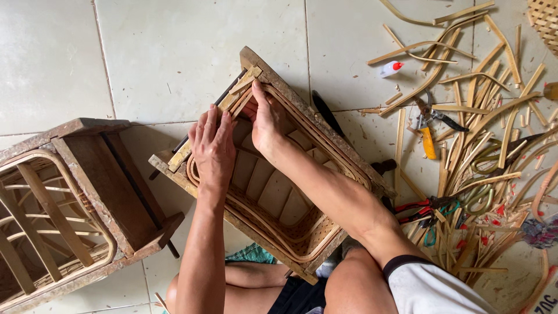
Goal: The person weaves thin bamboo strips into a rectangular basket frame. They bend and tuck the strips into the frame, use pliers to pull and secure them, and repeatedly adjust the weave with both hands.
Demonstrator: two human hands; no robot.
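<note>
Rattan basket (273, 203) sat inside a rough wooden mould frame (325, 125) on the tiled floor (174, 52), just in front of my knees. Its woven base and curved ribs showed within, with nothing lying in it. My left hand (213, 148) lay flat on the near-left rim, fingers together and pressing down, not gripping. My right hand (266, 119) reached into the far corner, fingers curled against the bent rim strips there. To my left stood a second wooden frame (87, 192) holding another ribbed basket. Off to my right lay split cane offcuts (482, 116), a small white bottle with a red cap (390, 68), yellow-handled pliers (427, 125) and red-handled cutters (421, 206).
</note>
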